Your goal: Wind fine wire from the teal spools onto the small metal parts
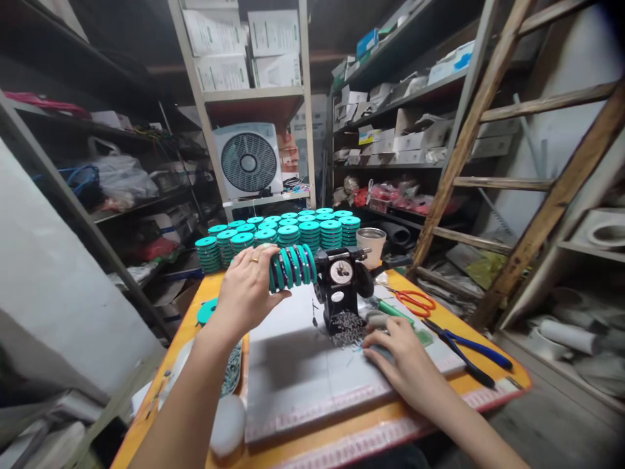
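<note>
– Teal discs (293, 267)?
– Left of the black machine (339, 283); my left hand (248, 286) gripped them. Seemingly light, stiff, slippery: rims were best held.
– Right hand (401, 348)?
– Half-curled, right of the machine; I couldn't confirm a grip.

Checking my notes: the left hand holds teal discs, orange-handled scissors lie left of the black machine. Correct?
Not quite: in the head view, the scissors lie right of the black machine. The left hand does hold teal discs.
</note>
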The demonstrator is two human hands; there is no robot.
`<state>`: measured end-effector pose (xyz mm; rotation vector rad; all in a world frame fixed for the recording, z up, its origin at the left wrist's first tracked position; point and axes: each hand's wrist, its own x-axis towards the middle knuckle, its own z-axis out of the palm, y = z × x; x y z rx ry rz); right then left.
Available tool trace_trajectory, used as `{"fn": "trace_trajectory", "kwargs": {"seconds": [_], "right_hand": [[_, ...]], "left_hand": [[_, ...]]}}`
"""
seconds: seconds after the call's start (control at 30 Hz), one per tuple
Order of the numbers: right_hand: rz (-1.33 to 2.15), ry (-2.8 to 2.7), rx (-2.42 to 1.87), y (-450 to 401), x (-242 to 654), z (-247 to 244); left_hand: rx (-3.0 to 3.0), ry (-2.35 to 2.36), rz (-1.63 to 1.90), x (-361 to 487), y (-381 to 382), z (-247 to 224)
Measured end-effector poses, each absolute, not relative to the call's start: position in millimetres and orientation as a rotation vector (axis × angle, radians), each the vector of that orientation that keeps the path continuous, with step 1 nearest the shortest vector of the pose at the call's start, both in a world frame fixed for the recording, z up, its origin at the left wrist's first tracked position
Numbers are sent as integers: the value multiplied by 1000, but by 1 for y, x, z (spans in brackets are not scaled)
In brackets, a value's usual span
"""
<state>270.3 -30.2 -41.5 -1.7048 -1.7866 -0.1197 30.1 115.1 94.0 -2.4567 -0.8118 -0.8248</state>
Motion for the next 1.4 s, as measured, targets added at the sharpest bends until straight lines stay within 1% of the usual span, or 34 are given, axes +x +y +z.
{"fn": "trace_trajectory", "kwargs": {"seconds": [0.17, 0.3, 0.4, 0.5, 0.63, 0.8, 0.9, 1.1, 1.4], "right_hand": [[-91, -1826, -1644, -12, 249, -31], [-106, -1827, -1660, -2, 241, -35], [-128, -1843, -1655, -2, 240, -37], [-147, -1843, -1593, -8, 240, -30], [-136, -1742, -1376, -10, 238, 9], [-295, -1794, -1139, 20, 220, 75], [-370, -1790, -1056, 45, 207, 97], [-398, -1809, -1029, 72, 195, 103], [-436, -1824, -1056, 72, 192, 102]], "left_hand": [[-2451, -822, -820, 30, 116, 94], [-2467, -807, -821, 30, 116, 93], [-2478, -784, -828, 30, 116, 93], [-2506, -797, -807, 30, 116, 98], [-2596, -969, -680, 30, 121, 113], [-2797, -1090, -506, 28, 132, 133], [-2842, -1098, -498, 27, 134, 136], [-2862, -1079, -547, 26, 135, 134], [-2884, -1084, -559, 25, 135, 133]]}}
